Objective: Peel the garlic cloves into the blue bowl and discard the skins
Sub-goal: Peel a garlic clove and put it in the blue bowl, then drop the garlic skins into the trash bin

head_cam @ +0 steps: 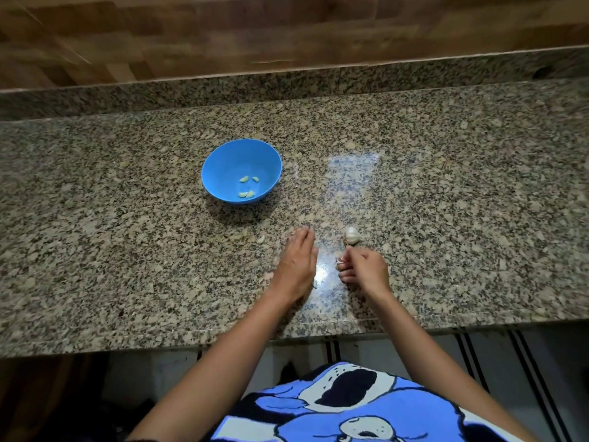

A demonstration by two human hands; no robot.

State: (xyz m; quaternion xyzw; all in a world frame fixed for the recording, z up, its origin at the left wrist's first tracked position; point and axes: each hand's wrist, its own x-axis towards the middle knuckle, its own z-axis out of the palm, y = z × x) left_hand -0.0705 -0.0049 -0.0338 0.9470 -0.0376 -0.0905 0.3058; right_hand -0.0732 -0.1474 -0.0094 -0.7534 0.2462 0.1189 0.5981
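Left hand: your left hand (pixel 296 266) lies flat on the counter (pixel 462 193), fingers straight, holding nothing.
Right hand: your right hand (pixel 366 272) is curled, its fingertips pinching a small garlic piece (pixel 339 260).
Garlic bulb (pixel 351 235): on the counter just beyond your right hand.
Blue bowl (pixel 223 161): farther back on your left, with a few peeled cloves (pixel 246 194) inside.

Your speckled granite surface (pixel 446 186) is carrying a blue bowl (pixel 223 164) left of centre, a garlic bulb (pixel 352 235) nearer you to its right, and a loose clove (pixel 261 239) lying between them. Your left hand (pixel 296 266) is resting flat beside that clove.
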